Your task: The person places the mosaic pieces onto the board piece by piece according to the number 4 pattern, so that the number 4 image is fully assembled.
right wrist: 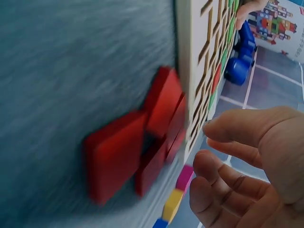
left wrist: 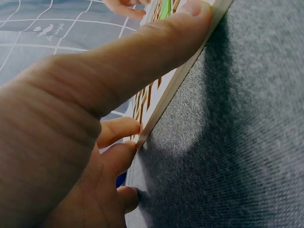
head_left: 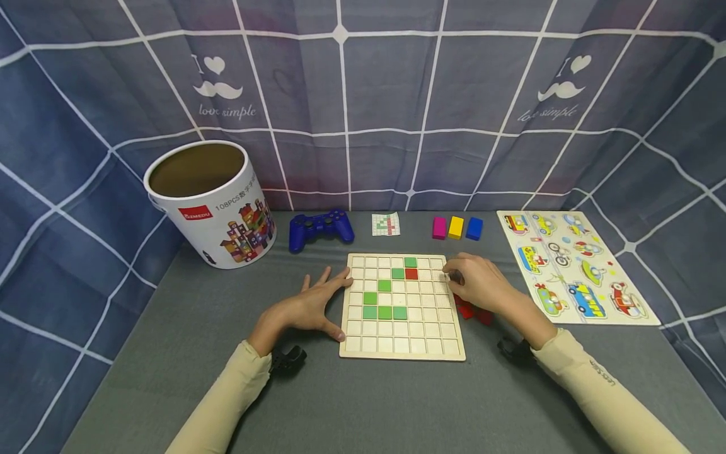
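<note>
Cream sleeves (head_left: 227,394) nearest in head view; left hand (head_left: 312,306) spread at left edge of gridded wooden board (head_left: 416,345) on tabletop (head_left: 408,407), right hand (head_left: 483,284) loosely curled by its right edge. Left wrist: thumb on board's rim. Right wrist: hand near red tiles (right wrist: 116,154) lying just beside board.

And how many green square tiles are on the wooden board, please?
7 green square tiles on the pale wooden grid board: one in the top row, one in the second, one in the third, one in the fourth, three side by side in the fifth.
</note>
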A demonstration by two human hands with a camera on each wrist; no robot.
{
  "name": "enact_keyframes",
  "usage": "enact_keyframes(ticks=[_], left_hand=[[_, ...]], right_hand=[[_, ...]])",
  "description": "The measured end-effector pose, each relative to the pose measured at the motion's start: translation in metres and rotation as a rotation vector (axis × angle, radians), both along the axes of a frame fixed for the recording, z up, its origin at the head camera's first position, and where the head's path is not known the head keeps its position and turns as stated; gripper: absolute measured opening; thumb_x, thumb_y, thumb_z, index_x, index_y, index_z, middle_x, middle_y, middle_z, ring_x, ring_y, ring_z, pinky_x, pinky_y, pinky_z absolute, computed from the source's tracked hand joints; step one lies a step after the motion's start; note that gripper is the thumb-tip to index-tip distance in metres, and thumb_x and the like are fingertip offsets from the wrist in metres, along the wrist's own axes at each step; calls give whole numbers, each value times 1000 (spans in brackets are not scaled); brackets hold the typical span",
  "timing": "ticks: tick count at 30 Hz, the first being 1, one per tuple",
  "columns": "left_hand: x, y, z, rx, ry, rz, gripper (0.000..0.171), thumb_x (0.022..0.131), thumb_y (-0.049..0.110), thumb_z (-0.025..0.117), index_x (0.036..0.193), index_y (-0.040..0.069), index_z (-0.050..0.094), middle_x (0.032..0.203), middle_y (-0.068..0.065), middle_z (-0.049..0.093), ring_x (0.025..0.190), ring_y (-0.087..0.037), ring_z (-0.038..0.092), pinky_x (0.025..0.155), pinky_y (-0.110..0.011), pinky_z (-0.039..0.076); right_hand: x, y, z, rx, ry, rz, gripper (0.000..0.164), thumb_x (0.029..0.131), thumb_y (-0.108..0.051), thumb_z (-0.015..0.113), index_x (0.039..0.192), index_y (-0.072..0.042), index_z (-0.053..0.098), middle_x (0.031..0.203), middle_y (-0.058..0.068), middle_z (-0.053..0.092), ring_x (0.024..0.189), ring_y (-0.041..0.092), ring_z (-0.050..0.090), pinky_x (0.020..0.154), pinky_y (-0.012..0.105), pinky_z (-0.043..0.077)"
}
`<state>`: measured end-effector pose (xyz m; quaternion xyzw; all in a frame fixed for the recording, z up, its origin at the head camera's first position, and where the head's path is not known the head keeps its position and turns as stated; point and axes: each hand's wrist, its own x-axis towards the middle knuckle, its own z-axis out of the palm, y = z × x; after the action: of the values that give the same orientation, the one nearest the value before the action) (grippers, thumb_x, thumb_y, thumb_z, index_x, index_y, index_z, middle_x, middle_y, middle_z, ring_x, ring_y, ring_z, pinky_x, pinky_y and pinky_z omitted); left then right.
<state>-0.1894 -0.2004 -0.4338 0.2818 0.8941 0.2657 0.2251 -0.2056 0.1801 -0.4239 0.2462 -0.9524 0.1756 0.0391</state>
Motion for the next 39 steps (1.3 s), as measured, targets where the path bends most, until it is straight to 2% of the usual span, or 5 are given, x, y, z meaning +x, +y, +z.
enact_keyframes(ticks=[9, 20, 27, 33, 39], left_hand=[[1, 0, 0, 21, 23, -18, 116, 68, 43, 92, 159, 11, 26, 167, -9, 3, 149, -41, -10, 109, -71, -10], [0, 1, -2, 16, 15, -10, 117, 68, 42, 92, 160, 13, 25, 168, -6, 1, 150, -38, -11, 110, -69, -11], [0, 0, -2, 16, 20, -9, 118, 68, 43, 92, 160, 13, 25, 168, -5, 2, 150, -38, -11, 110, -68, -11], [0, 1, -3, 10, 19, -6, 119, 68, 44, 92, 160, 14, 24, 168, -5, 2, 150, -37, -11, 110, -68, -10], [0, 0, -1, 7, 17, -4, 119, 68, 44, 92, 160, 13, 24, 168, -6, 1, 150, -38, -11, 110, -69, -10]], right_hand=[[12, 34, -2, 36, 34, -21, 23, 81, -6, 77, 105, -5, 76, 98, 8, 68, 77, 21, 64, 62, 39, 53], [23, 65, -2, 64, 57, -66, 28, 76, -5, 78, 104, -3, 75, 91, 7, 64, 68, 14, 54, 55, 31, 44], [27, 77, -5, 102, 28, -111, 30, 75, -9, 81, 104, -4, 73, 88, 6, 62, 66, 16, 50, 53, 34, 40], [29, 82, -4, 109, 17, -127, 31, 75, -12, 82, 103, -4, 72, 92, 8, 67, 73, 22, 59, 59, 44, 48], [27, 83, -1, 102, -31, -150, 23, 76, -11, 80, 96, -4, 71, 79, 2, 62, 66, 17, 55, 55, 38, 44]])
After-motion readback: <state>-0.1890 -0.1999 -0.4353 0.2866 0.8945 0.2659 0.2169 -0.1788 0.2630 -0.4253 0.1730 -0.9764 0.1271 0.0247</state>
